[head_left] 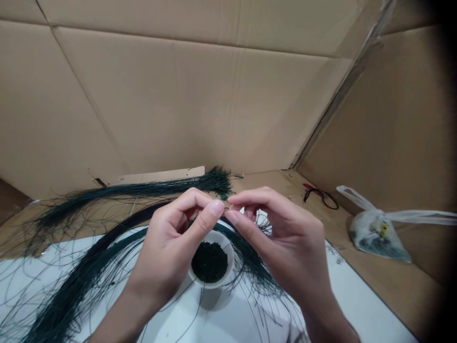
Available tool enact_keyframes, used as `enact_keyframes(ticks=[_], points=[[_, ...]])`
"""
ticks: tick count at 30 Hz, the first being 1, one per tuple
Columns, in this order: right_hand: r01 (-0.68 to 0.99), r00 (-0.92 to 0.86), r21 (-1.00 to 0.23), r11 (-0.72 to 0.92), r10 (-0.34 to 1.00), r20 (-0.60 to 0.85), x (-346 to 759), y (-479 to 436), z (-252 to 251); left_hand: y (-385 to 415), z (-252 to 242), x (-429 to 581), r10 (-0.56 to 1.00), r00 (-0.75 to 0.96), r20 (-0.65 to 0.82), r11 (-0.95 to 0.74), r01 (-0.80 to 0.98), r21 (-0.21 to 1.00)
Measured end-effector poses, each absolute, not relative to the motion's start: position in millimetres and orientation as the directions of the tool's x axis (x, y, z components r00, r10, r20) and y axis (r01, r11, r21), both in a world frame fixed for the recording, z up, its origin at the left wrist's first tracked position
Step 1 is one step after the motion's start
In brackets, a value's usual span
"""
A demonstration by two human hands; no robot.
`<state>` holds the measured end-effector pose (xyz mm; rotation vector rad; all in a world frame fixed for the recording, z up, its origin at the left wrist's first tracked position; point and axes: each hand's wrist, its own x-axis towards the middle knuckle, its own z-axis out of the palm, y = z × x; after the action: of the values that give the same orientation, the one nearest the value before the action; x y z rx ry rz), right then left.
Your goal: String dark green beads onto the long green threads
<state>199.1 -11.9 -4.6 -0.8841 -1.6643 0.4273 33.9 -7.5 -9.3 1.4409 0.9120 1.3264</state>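
My left hand (178, 233) is closed in a pinch, thumb against the bent index finger. Facing it, my right hand (285, 233) pinches with thumb and index finger, and the two sets of fingertips almost meet. Whatever lies between them is too small and thin to make out. A speck of dark green shows just beyond the fingertips. Below and between the hands is a white bowl (230, 274) filled with tiny dark green grains (210, 262). A long bundle of dark green strands (82, 276) arches behind the bowl, partly hidden by both hands.
Another bundle of dark strands (143, 189) lies along the back cardboard wall (200, 105). At right rest a tied clear plastic bag (378, 236) with dark contents and a red-and-black corded item (321, 196). Cardboard walls enclose the white table (353, 300) at back and right.
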Motion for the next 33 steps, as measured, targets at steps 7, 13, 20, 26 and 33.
enact_keyframes(ticks=[7, 13, 20, 26, 33], points=[[0.364, -0.166, -0.610, 0.704, 0.693, 0.701, 203, -12, -5, -8, -7, 31, 0.918, 0.137, 0.373, -0.385, 0.073, 0.920], [-0.005, -0.217, -0.918, 0.397, 0.896, 0.389, 205, -5, -10, -12, -2, 31, 0.865, 0.128, 0.484, -0.501, 0.215, 0.838], [-0.155, -0.184, -0.941, 0.300, 0.927, 0.326, 211, 0, -9, -11, 0, 20, 0.871, 0.049, 0.490, -0.486, 0.240, 0.840], [0.144, -0.093, -0.815, 0.561, 0.828, 0.553, 199, -12, -7, -13, 0, 23, 0.878, 0.055, 0.475, -0.474, 0.231, 0.850], [0.261, -0.106, -0.654, 0.710, 0.694, 0.712, 195, -15, -6, -17, 1, 24, 0.895, 0.109, 0.432, -0.445, 0.213, 0.870]])
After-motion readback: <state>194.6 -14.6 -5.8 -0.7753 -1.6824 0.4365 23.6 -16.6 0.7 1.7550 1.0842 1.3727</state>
